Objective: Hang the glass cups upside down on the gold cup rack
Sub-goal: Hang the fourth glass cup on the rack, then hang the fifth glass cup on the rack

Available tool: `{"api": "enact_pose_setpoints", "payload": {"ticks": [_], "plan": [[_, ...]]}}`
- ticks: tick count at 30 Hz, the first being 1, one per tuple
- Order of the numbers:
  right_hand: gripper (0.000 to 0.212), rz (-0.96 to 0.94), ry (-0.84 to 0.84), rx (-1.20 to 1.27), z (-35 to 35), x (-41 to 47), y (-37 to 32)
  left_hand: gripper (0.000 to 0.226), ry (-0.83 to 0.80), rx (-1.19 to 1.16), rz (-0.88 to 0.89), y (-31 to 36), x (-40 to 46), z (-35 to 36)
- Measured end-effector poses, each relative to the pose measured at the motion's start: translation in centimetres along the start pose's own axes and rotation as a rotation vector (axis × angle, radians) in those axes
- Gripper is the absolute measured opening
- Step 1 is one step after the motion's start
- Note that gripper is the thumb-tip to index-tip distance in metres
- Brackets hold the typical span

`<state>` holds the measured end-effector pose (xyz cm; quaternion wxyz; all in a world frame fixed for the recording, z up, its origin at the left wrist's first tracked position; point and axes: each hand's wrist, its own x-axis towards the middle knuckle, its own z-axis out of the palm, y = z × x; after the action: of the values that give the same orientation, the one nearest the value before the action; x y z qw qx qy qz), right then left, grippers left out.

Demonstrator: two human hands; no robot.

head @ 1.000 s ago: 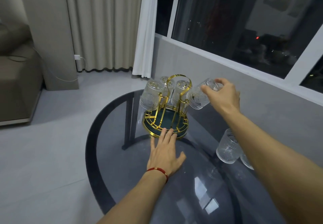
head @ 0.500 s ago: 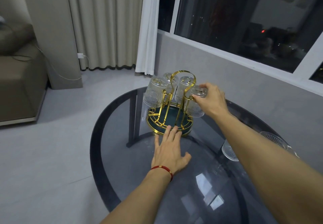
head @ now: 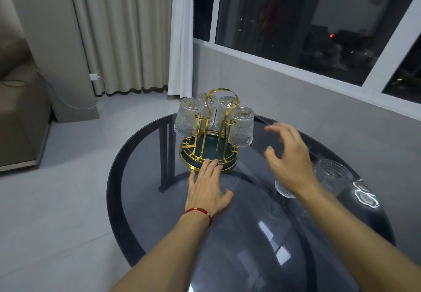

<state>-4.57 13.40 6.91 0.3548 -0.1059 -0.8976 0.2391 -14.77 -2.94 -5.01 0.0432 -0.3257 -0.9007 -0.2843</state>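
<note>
Four glass cups (head: 241,126) hang upside down on the gold cup rack (head: 208,148) on the desk (head: 141,155). The left hand (head: 208,191) lies flat, fingers spread, tips touching the rack's base — the right hand (head: 290,159) hovers empty, fingers apart, above two more cups (head: 331,174).

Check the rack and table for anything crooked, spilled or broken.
Nothing stands out. Four cups hang upside down on the gold rack; the near-left cup flares outward with its prong. Two more cups sit unspilled on the table.
</note>
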Motion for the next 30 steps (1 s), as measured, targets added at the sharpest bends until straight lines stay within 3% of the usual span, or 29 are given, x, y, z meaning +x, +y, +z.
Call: {"api": "enact_pose_setpoints", "payload": {"ticks": [4,8,13,15,19,23,26,30], "plan": [[0.045,0.066,0.089,0.064,-3.2,-6.4,1.6,0.074,-0.009,0.032,-0.017,0.6,-0.2,0.0],[0.038,0.322,0.188,0.179,-4.7,-8.8,3.9,0.068,0.126,-0.129,0.026,3.4,-0.3,0.4],[0.027,0.483,0.266,0.152,-5.1,-9.5,5.2,0.094,-0.119,-0.449,0.049,10.0,0.2,2.8],[0.021,0.529,0.236,0.117,-5.4,-9.9,5.8,0.1,-0.164,-0.517,0.02,12.0,0.2,4.0],[0.014,0.574,0.176,0.093,-5.8,-10.3,6.6,0.077,-0.133,-0.67,-0.062,14.4,1.4,4.9],[0.02,0.59,0.129,0.102,-6.0,-10.5,6.6,0.108,-0.13,-0.712,-0.135,16.7,3.6,5.0],[0.023,0.626,0.075,0.09,-5.9,-10.6,6.6,0.102,-0.069,-0.66,-0.174,17.3,4.4,4.7],[0.026,0.667,-0.007,0.068,-5.6,-10.4,6.7,0.099,-0.054,-0.551,-0.095,16.0,2.2,3.4]]}}
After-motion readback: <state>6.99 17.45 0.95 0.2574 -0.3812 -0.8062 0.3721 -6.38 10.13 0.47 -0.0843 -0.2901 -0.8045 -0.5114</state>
